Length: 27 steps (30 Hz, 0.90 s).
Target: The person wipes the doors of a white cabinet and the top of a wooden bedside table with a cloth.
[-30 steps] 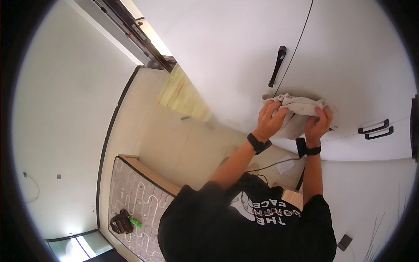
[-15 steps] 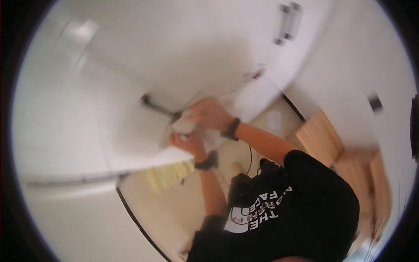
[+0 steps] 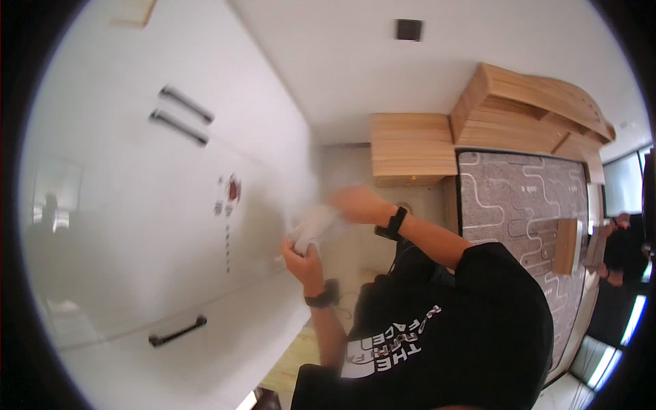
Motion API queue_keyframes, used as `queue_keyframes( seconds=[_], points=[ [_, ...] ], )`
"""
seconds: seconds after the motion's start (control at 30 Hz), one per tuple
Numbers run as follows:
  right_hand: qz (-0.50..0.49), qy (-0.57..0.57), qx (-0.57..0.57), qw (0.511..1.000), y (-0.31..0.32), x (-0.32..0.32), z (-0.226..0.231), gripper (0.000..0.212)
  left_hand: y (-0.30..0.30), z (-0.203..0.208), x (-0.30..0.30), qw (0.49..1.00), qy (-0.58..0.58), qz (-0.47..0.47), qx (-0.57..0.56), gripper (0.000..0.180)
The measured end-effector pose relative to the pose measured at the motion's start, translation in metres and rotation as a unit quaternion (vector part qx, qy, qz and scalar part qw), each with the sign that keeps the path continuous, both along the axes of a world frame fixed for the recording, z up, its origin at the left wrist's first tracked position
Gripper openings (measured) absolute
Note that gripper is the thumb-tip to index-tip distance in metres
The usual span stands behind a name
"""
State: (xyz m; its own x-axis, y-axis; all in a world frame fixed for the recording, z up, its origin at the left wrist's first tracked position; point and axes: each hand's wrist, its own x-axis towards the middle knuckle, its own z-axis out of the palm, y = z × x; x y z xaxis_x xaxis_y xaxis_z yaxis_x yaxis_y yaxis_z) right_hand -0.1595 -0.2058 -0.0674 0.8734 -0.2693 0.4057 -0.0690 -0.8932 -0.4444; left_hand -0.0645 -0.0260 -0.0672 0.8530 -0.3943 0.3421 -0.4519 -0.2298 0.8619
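A crumpled white cloth (image 3: 316,224) is bunched between my two hands, in front of a glossy white cabinet door (image 3: 123,225). My left hand (image 3: 304,265) has its fingers closed round the cloth's lower end. At the cloth's upper end, my right hand (image 3: 359,203) is smeared by motion, so its fingers cannot be made out. Both wrists wear black bands.
Black bar handles (image 3: 179,128) stick out from the white doors, another handle (image 3: 178,331) lower down. To the right stand a wooden cabinet (image 3: 413,147) and a bed frame with a patterned brown mattress (image 3: 506,184). Another person (image 3: 618,256) is at the far right.
My view has swung right, bringing the mattress, wooden furniture and other person into sight. Both hands stay at the white cloth; my right hand is farther from my left.
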Motion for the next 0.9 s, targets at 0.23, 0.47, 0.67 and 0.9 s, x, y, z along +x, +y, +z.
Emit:
queue_keyframes(
  seconds=[0.23,0.47,0.67,0.9],
  points=[
    [-0.34,0.168,0.146,0.914,-0.109,-0.143,0.004,0.026,-0.157,-0.013,-0.057,0.934,-0.191,-0.258,0.16,0.029],
    [-0.586,-0.152,0.119,0.787,-0.232,-0.264,-0.021,0.032,-0.352,-0.01,-0.185,0.88,-0.154,-0.426,0.143,0.036],
    [-0.621,-0.235,0.047,0.746,-0.339,-0.316,-0.013,0.039,-0.486,-0.023,-0.269,0.876,-0.062,-0.478,0.029,0.036],
    [-0.511,-0.096,-0.067,0.851,-0.353,-0.273,-0.051,0.043,-0.493,-0.103,-0.261,0.906,0.084,-0.414,0.026,0.034]
  ],
)
